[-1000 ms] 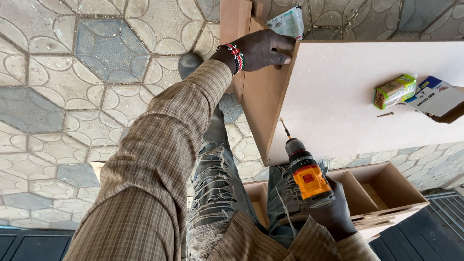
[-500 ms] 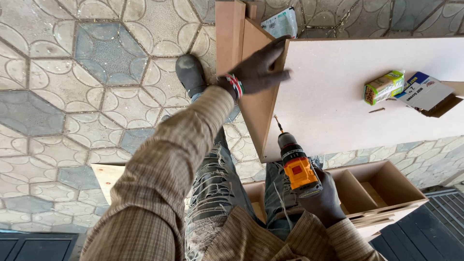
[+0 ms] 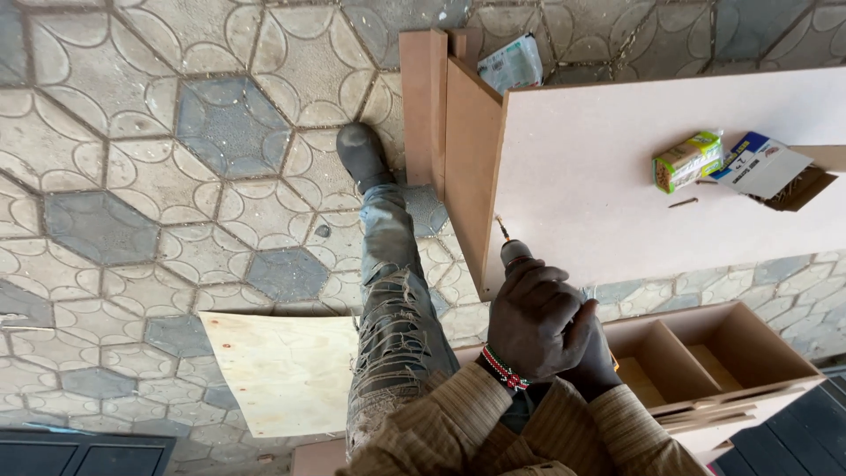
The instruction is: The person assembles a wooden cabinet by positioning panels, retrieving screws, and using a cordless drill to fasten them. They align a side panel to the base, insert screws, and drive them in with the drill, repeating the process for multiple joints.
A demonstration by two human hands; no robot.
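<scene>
While both hands close over the back of a drill [image 3: 518,256], its bit rests against the near edge of a pale board [image 3: 634,176] at the corner where that board meets an upright brown panel [image 3: 467,167]. Only the drill's dark nose and thin bit show past the fingers; the body is hidden under them. On top lies the left hand [image 3: 533,317], fingers together and wrapped over the drill, with a beaded band at the wrist. Beneath and just to the right of it sits the right hand [image 3: 590,357], also clamped on the drill, though its fingers are mostly covered. Striped sleeves run back from both wrists towards the camera. On the board, well away from the drill, lie a small green and yellow box [image 3: 686,161], a loose screw [image 3: 683,203] and an open blue and white carton [image 3: 765,167]. A second upright panel [image 3: 423,110] stands just left of the brown one. Left of the panels, the person's leg in torn jeans ends in a dark shoe [image 3: 363,154] set on patterned paving [image 3: 159,159]. A plywood sheet [image 3: 282,370] lies flat on the paving by the knee, and an open wooden box with dividers [image 3: 705,361] sits below the board at the right.
</scene>
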